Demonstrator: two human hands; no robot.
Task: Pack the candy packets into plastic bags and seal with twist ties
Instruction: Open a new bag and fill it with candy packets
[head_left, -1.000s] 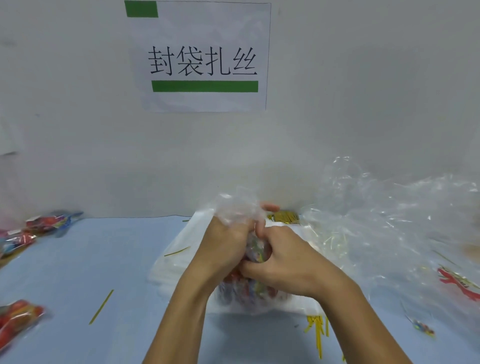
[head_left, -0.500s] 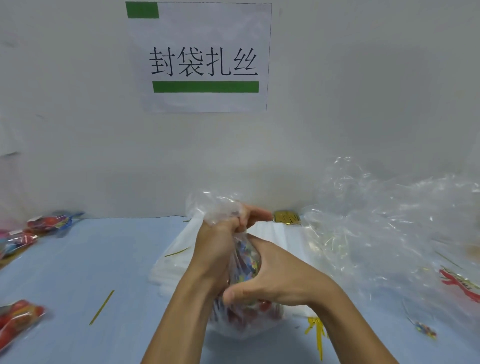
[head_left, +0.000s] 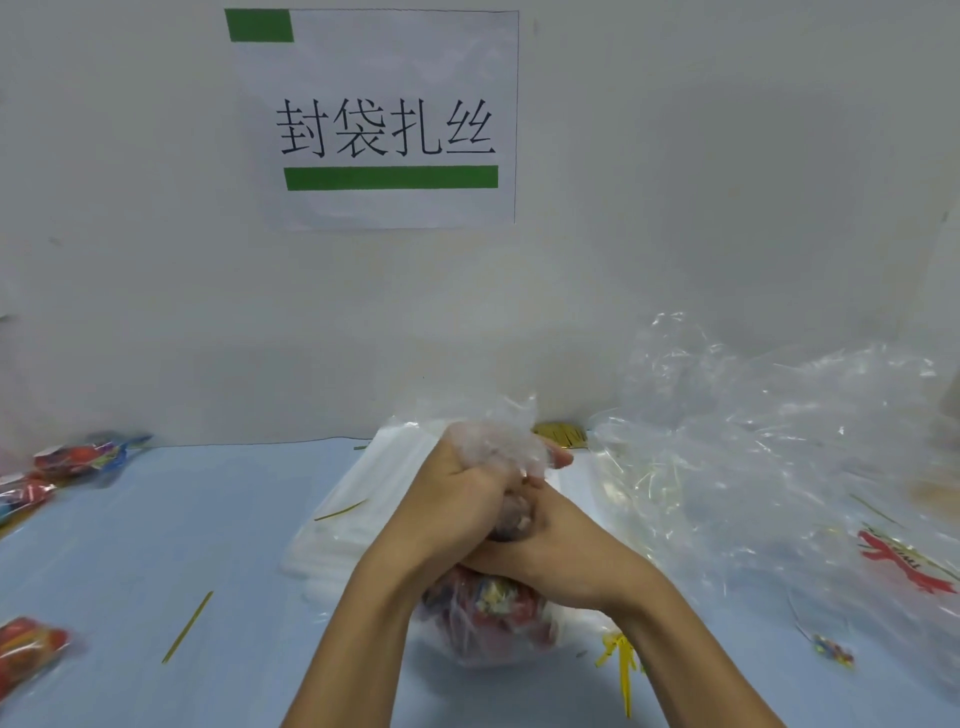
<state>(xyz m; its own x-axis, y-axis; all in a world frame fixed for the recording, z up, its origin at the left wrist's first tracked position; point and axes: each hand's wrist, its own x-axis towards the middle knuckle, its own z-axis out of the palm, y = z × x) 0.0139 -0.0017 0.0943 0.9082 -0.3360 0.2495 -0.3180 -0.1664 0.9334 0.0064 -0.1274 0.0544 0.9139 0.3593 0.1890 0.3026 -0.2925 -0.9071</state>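
Note:
A clear plastic bag (head_left: 483, 623) filled with colourful candy packets stands on the blue table in front of me. My left hand (head_left: 457, 499) grips the gathered neck of the bag, and the loose plastic top (head_left: 498, 436) sticks out above my fist. My right hand (head_left: 561, 545) is wrapped round the bag just below the neck, against my left hand. Yellow twist ties (head_left: 621, 660) lie on the table right of the bag, and a single tie (head_left: 187, 626) lies to the left.
A stack of flat clear bags (head_left: 343, 530) lies under and behind my hands. A big crumpled plastic bag (head_left: 769, 457) fills the right side. Filled candy packs (head_left: 78, 457) lie at the left edge. A gold tie bundle (head_left: 561, 431) sits by the wall.
My hands have squeezed the bag's neck tighter. The left fist now sits above the right hand, and the bag's body has dropped lower between my wrists.

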